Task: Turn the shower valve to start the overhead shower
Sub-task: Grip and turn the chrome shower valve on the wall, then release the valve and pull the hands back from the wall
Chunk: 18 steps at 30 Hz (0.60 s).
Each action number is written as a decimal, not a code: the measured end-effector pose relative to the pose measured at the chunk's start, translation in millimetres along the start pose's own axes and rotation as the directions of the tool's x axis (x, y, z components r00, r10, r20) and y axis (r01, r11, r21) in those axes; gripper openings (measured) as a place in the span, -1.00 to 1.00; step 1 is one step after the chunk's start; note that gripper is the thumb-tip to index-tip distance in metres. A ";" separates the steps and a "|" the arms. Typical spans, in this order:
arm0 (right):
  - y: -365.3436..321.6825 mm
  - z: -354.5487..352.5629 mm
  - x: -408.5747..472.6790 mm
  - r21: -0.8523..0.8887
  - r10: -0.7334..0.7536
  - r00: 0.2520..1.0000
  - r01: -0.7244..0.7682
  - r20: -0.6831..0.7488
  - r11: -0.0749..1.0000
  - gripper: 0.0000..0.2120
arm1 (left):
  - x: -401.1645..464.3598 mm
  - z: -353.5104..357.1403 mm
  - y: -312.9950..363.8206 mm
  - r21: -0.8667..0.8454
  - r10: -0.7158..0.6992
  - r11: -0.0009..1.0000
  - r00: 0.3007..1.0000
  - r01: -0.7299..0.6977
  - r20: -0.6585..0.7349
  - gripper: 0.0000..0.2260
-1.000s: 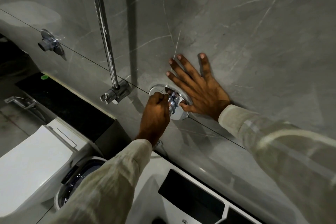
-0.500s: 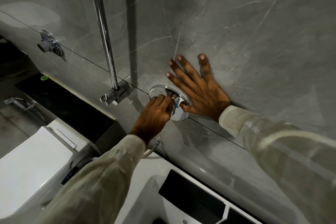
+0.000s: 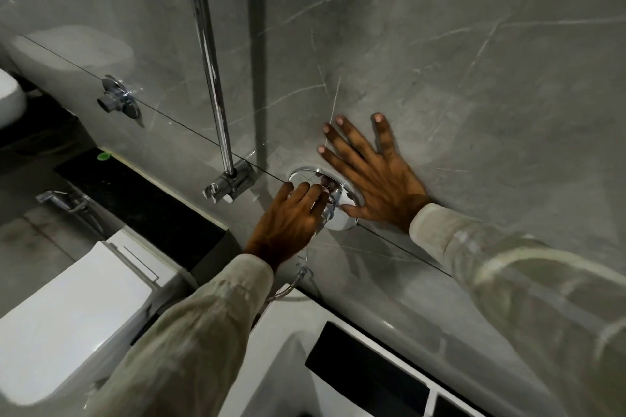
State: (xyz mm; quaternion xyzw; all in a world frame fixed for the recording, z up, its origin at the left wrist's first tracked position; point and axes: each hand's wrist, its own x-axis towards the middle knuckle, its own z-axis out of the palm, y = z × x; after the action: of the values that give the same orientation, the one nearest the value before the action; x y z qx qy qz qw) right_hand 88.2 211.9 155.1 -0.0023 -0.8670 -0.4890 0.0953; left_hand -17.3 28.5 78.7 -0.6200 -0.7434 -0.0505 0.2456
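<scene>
The chrome shower valve (image 3: 342,217) is a round plate with a lever handle, set in the grey marble wall at the centre of the view. My left hand (image 3: 291,217) reaches from below and curls its fingers around the handle, which is partly hidden under them. My right hand (image 3: 376,173) lies flat on the wall just right of the plate, fingers spread, thumb touching the plate's edge.
A chrome riser pipe (image 3: 210,57) runs up the wall to a bracket (image 3: 232,183) left of the valve. Another chrome wall outlet (image 3: 118,101) sits further left. A white toilet (image 3: 67,311) is at lower left, a hose fitting (image 3: 301,272) under the valve, a white ledge (image 3: 288,349) below.
My left hand has rotated on the handle, from a fist seen knuckles-up to fingers stretched over it, and the forearm has swung lower left. My right hand has stayed flat on the wall.
</scene>
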 end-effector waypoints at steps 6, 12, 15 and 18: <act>-0.9 -21.4 -1.4 0.142 -0.010 0.995 -0.004 0.094 0.990 0.21 | -28.8 -11.6 -24.1 -0.059 -0.174 0.980 0.965 0.189 0.197 -0.29; -5.3 -55.1 1.2 0.284 -0.017 0.989 -0.026 0.149 0.958 0.18 | -64.6 -47.2 -53.8 -0.017 -0.252 0.965 0.948 0.260 0.192 -0.12; -1.7 -76.8 12.9 0.315 -0.014 0.992 -0.027 0.129 0.949 0.19 | -85.0 -72.5 -70.0 0.031 -0.290 0.957 0.938 0.289 0.189 -0.11; 0.6 -105.5 30.4 0.311 0.005 0.998 -0.025 0.065 0.950 0.19 | -109.3 -105.0 -87.7 0.070 -0.335 0.942 0.925 0.328 0.178 -0.11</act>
State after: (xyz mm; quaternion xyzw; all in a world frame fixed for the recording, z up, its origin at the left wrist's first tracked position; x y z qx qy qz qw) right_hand 75.6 120.1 213.8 -0.0094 -0.9360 -0.3448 0.0707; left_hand -56.5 -129.3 143.8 -0.4824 -0.8582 -0.0186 0.1746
